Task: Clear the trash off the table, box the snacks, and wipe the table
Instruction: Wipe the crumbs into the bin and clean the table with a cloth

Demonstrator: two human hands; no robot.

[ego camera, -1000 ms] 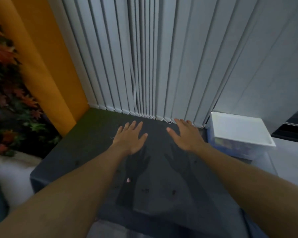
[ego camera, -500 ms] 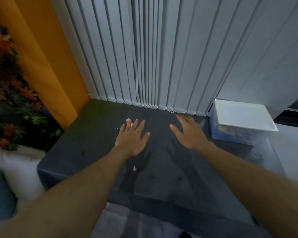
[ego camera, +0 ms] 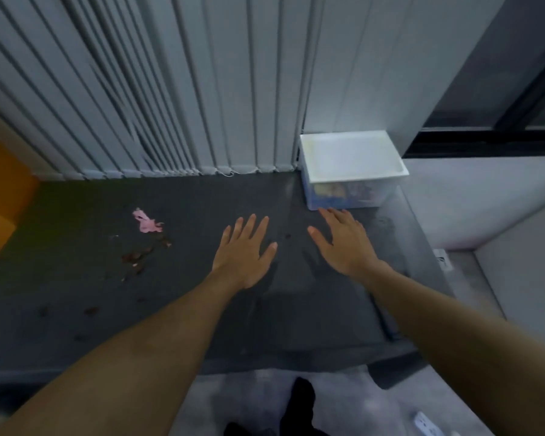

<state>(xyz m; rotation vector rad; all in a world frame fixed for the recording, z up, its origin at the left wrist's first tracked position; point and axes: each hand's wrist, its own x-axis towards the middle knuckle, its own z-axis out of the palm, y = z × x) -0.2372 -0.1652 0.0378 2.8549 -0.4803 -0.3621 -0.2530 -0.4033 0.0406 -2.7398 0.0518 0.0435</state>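
Note:
A dark grey table [ego camera: 76, 294] fills the middle of the head view. My left hand [ego camera: 244, 250] and my right hand [ego camera: 343, 239] hover over it side by side, palms down, fingers straight and spread, holding nothing. A clear plastic box with a white lid [ego camera: 351, 158] stands at the table's back right corner, with colourful snack packets showing through its wall. My right fingertips are just in front of that box. A pink smear or scrap [ego camera: 147, 223] lies to the left, with brown crumbs and stains [ego camera: 137, 258] below it.
Grey vertical blinds [ego camera: 186, 89] hang along the table's back edge. An orange wall [ego camera: 0, 190] is at the left. A pale ledge [ego camera: 472, 196] and a dark window frame lie to the right. A white power strip [ego camera: 427, 424] lies on the floor.
The view has swung right and down, so the box now sits nearer the right hand. The pink scrap and brown stains have come into plain sight. Both hands stay flat and spread.

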